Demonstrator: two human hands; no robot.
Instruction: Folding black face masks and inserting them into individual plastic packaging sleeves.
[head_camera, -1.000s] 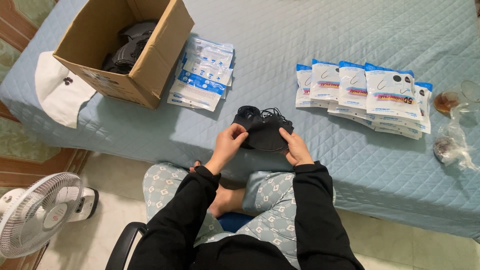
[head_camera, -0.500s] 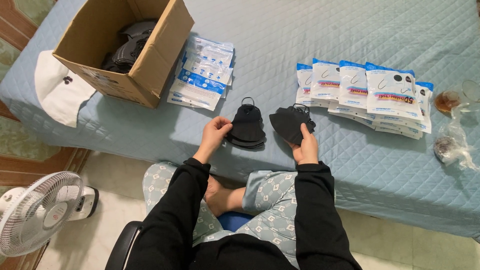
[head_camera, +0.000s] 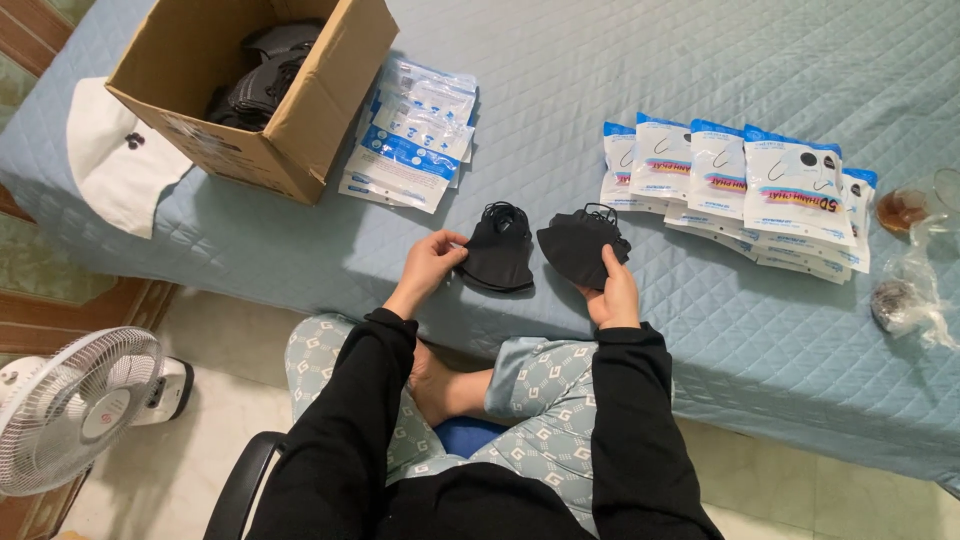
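Cardboard box (head_camera: 250, 95): far rim cut off by the top edge; its dark contents overlap, count cannot be told.
Fan (head_camera: 70, 405): left part cut off by the left edge.
Glass (head_camera: 925, 205): partly cut off at the right edge.
Right hand (head_camera: 612, 290): fingertips hidden behind the black mask (head_camera: 580, 245).
Packet stack (head_camera: 745, 190): lower packets hidden beneath upper ones.
Chair (head_camera: 240, 485): mostly hidden under the person.
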